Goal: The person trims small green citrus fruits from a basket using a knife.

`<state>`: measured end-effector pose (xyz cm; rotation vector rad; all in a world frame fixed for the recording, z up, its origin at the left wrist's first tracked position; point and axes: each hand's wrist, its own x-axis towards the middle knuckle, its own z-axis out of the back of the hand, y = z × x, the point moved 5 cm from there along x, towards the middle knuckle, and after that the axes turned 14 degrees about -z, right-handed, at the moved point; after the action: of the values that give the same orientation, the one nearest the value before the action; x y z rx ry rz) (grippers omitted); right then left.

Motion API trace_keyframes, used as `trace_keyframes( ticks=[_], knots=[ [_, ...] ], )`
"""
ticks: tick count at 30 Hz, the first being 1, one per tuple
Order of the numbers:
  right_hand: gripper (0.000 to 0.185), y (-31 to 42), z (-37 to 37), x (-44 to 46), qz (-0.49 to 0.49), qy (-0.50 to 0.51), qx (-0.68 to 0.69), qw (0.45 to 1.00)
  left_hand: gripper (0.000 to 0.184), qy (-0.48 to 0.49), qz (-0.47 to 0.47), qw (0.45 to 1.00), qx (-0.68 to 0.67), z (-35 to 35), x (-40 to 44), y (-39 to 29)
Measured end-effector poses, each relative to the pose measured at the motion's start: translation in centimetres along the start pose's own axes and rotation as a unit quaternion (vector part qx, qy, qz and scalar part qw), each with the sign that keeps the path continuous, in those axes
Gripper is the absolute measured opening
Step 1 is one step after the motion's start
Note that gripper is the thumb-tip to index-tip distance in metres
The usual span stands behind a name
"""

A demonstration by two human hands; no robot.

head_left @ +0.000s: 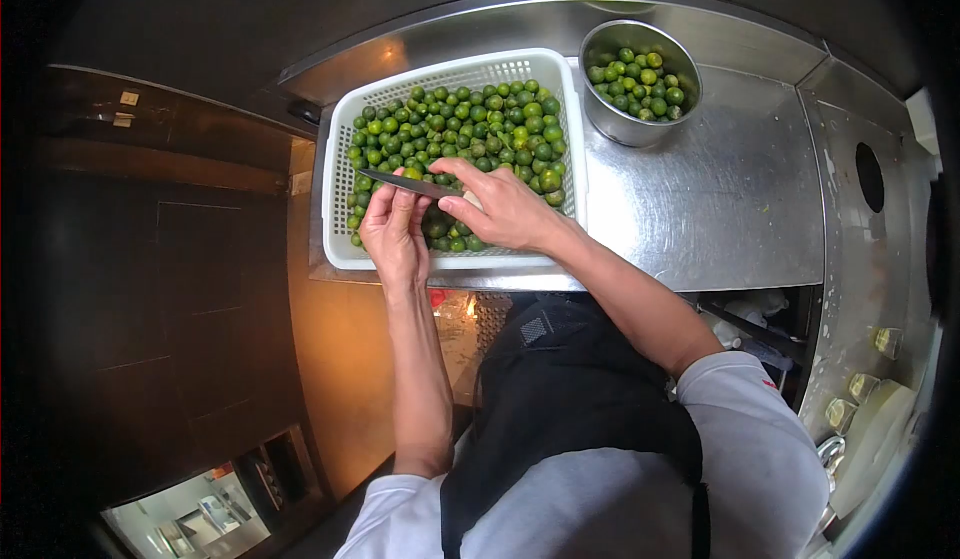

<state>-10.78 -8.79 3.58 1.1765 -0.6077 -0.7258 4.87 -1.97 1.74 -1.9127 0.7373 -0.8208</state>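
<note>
A white perforated basket (pixel 575 149) full of small green citrus fruits (pixel 440 114) stands on the steel counter. Above its front part, my right hand (pixel 500 204) is closed round the light handle of a knife (pixel 410 184), whose blade points left. My left hand (pixel 397 229) is pinched just under the blade near its tip. A green fruit shows behind the blade at my left fingertips; whether the fingers hold it is unclear. To the right of the basket stands a round metal pot (pixel 640 131) with more green fruits in it.
The steel counter (pixel 720 199) runs right to a ledge with a round dark hole (pixel 869 178). Small glasses (pixel 862 387) stand at the lower right. A shelf with items lies under the counter's front edge. A dark cabinet (pixel 170 289) fills the left side.
</note>
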Motion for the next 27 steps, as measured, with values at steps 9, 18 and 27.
trace_keyframes(
  ticks=[9,18,27],
  knots=[
    [0.040,0.2,0.0,-0.1,-0.007,0.005,0.005,1.000,0.026,-0.045,-0.007,0.999,0.014,-0.2,0.0,-0.6],
    [0.036,-0.4,-0.1,0.2,0.006,-0.004,0.005,1.000,0.020,-0.024,-0.012,0.999,0.022,-1.0,-1.0,-0.1],
    [0.030,-0.9,-0.2,0.6,-0.151,0.163,0.290,0.931,0.029,0.026,0.044,0.998,0.024,-1.4,-1.1,0.0]
  ],
)
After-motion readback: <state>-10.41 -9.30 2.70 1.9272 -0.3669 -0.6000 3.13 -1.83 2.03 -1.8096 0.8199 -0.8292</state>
